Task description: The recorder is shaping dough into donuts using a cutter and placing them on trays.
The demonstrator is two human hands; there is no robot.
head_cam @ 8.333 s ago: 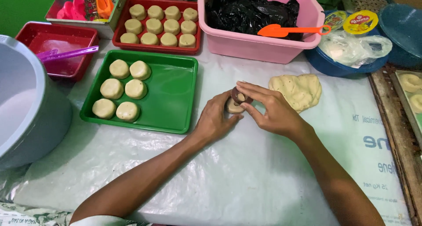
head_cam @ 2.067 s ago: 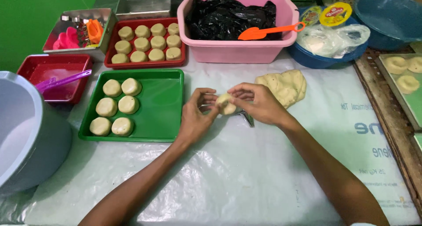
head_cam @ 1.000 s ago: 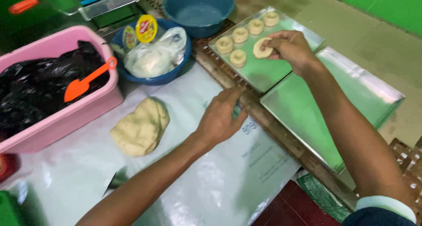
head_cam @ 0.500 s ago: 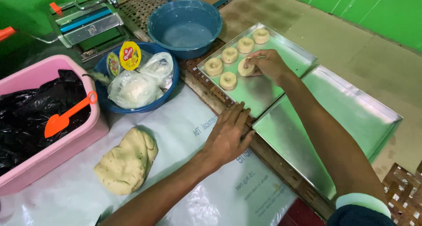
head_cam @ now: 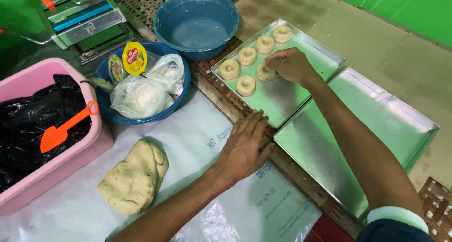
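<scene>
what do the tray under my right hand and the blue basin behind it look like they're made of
The tray looks like thin sheet metal, probably aluminium: silvery, dull shine, folded rim. The blue basin looks like moulded plastic: even colour, smooth rounded rim, whitish dusty film inside.

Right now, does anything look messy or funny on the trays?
Nothing stands out. Five dough rings sit in tidy rows on the metal tray, the right hand touching one. The left hand rests flat on the plastic sheet.
</scene>
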